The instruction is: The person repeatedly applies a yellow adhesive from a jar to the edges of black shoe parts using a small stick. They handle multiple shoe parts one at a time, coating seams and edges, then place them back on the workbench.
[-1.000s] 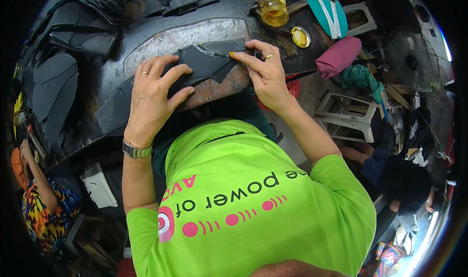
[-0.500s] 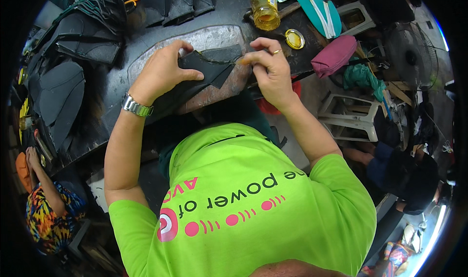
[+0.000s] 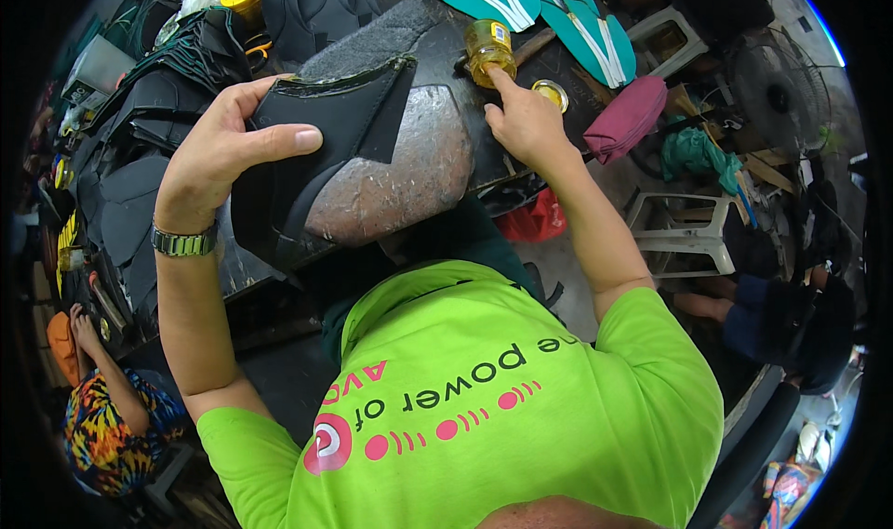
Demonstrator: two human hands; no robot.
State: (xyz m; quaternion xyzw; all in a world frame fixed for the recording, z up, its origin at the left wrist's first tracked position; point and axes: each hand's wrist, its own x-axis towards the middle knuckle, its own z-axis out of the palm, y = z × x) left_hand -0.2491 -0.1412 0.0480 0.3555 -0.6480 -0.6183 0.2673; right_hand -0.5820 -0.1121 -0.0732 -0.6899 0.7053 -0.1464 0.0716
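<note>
My left hand [image 3: 219,152] grips a black shoe upper [image 3: 321,124], thumb on top and fingers behind. Its curved upper edge shows a shiny, wet-looking olive line. My right hand [image 3: 528,120] reaches to a glass jar [image 3: 487,40] of yellow, glue-like stuff that lies tipped toward me. The index finger points straight into the jar's mouth, its tip partly hidden there. The other fingers are curled, the thumb stands apart, and I see nothing held. Beside that hand lies the jar's round lid [image 3: 551,93].
A worn metal-like slab [image 3: 400,189] lies on the dark table. Stacked black pieces [image 3: 130,199] crowd the left; teal pieces with white straps [image 3: 586,40] lie at the far right. A maroon pouch [image 3: 625,120], a plastic stool [image 3: 684,227] and a fan [image 3: 779,101] stand right. Another person sits lower left.
My right hand has left the upper's edge and moved up to the jar, finger in its mouth. My left hand has shifted left and toward me, raising the upper closer to view.
</note>
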